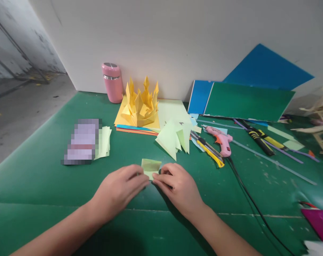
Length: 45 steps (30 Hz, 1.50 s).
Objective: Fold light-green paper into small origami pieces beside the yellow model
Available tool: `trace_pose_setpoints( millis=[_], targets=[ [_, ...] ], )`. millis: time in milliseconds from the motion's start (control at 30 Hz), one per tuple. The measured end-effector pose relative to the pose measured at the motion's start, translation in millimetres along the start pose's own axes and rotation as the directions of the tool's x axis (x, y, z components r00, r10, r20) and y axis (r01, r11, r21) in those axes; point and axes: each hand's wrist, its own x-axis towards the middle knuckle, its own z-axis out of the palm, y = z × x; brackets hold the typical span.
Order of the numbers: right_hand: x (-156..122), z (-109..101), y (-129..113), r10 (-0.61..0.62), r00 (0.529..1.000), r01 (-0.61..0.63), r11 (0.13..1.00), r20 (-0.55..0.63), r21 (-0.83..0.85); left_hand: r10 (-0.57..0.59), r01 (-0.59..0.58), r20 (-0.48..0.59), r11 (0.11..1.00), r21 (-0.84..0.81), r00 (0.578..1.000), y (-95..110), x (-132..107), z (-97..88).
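A small pale green piece of paper (151,165) lies on the table between my hands, with a crease across it and its far half standing up. My left hand (122,185) pinches the paper's left edge, fingers closed together. At the right edge, my right hand (178,183) grips the paper between thumb and curled fingers. Just beyond are several folded pale green paper pieces (168,138) in a loose heap. A yellow folded-paper crown (142,112) stands behind on a stack of coloured paper (137,131).
Left stand a pink flask (113,85) and a blurred-out flat object (82,142) beside green paper slips (105,142). To the right lie a yellow utility knife (210,153), a pink glue gun (222,142) with its black cord, glue sticks (273,163), pliers (259,140) and leaning blue-green boards (249,101).
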Motion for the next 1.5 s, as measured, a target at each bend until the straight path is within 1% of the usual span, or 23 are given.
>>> trace_pose_setpoints(
  millis=[33,67,100,200,233,300,333,367,433,467,533,633,667,733,867,1000,1100,1200,1267,1333,1400,1500],
  targets=[
    [0,0,0,-0.001,1.0,0.001,1.0,0.002,-0.007,0.076,-0.076,0.004,0.997,-0.002,0.997,4,-2,0.1],
    [0,0,0,0.0,1.0,0.0,1.0,0.003,-0.013,0.118,-0.118,0.048,0.993,-0.007,0.992,8,-4,0.9],
    [0,0,0,0.002,1.0,-0.002,1.0,0.002,-0.016,0.133,-0.134,0.07,0.991,0.009,0.989,11,-5,2.5],
    [1,0,-1,0.006,1.0,-0.006,1.0,-0.001,-0.022,0.129,-0.144,0.096,0.975,0.167,0.987,19,-10,10.8],
    [1,-1,-1,0.007,1.0,-0.007,1.0,0.0,-0.024,0.106,-0.123,0.087,0.964,0.234,0.991,20,-12,14.2],
    [1,-2,-2,0.008,1.0,-0.008,1.0,0.008,-0.024,0.071,-0.105,0.114,0.937,0.333,0.991,21,-17,21.4],
    [1,-2,-2,0.011,1.0,-0.01,1.0,0.011,-0.024,0.071,-0.115,0.134,0.926,0.36,0.988,21,-20,24.9],
    [1,-2,-2,0.014,1.0,-0.013,1.0,0.013,-0.025,0.075,-0.113,0.112,0.915,0.388,0.991,21,-22,28.0],
    [1,-2,-3,0.015,1.0,-0.015,1.0,0.01,-0.025,0.08,-0.127,0.132,0.908,0.4,0.988,21,-25,32.7],
    [1,-2,-3,0.016,1.0,-0.015,1.0,0.008,-0.025,0.069,-0.116,0.128,0.901,0.418,0.989,22,-26,34.1],
    [1,-2,-3,0.013,1.0,-0.013,1.0,0.008,-0.023,0.066,-0.121,0.137,0.885,0.449,0.988,24,-25,34.9],
    [1,-2,-3,0.008,1.0,-0.008,1.0,0.016,-0.019,0.097,-0.167,0.163,0.851,0.498,0.982,26,-23,33.4],
    [1,-2,-4,0.008,1.0,-0.008,1.0,0.019,-0.019,0.104,-0.177,0.171,0.846,0.503,0.98,26,-22,32.9],
    [1,-3,-4,0.012,1.0,-0.012,1.0,0.023,-0.022,0.087,-0.161,0.17,0.857,0.49,0.982,26,-22,33.1],
    [1,-3,-4,0.015,1.0,-0.014,1.0,0.021,-0.024,0.017,-0.074,0.13,0.892,0.447,0.991,26,-26,38.3],
    [1,-2,-4,0.008,1.0,-0.008,0.999,0.021,-0.033,0.013,-0.049,0.082,0.887,0.459,0.997,27,-32,45.2],
    [1,-3,-3,0.005,1.0,-0.004,0.999,0.023,-0.034,0.004,-0.039,0.076,0.882,0.47,0.997,27,-33,46.0],
    [1,-4,-4,0.002,0.999,-0.001,0.999,0.035,-0.037,-0.001,-0.038,0.082,0.886,0.461,0.997,29,-28,39.7],
    [1,-5,-4,-0.002,0.999,0.003,0.999,0.042,-0.046,0.023,-0.068,0.103,0.889,0.453,0.994,30,-22,32.2],
    [0,-5,-4,-0.005,0.999,0.008,0.998,0.044,-0.059,-0.016,-0.061,0.16,0.884,0.464,0.987,32,-17,24.5],
    [0,-6,-3,-0.015,0.999,0.018,0.997,0.039,-0.071,-0.059,-0.027,0.189,0.906,0.423,0.98,32,-12,18.3],
    [-1,-6,-1,-0.059,0.997,0.062,0.996,0.042,-0.065,-0.069,-0.019,0.233,0.934,0.355,0.97,31,-8,12.8]
  ],
)
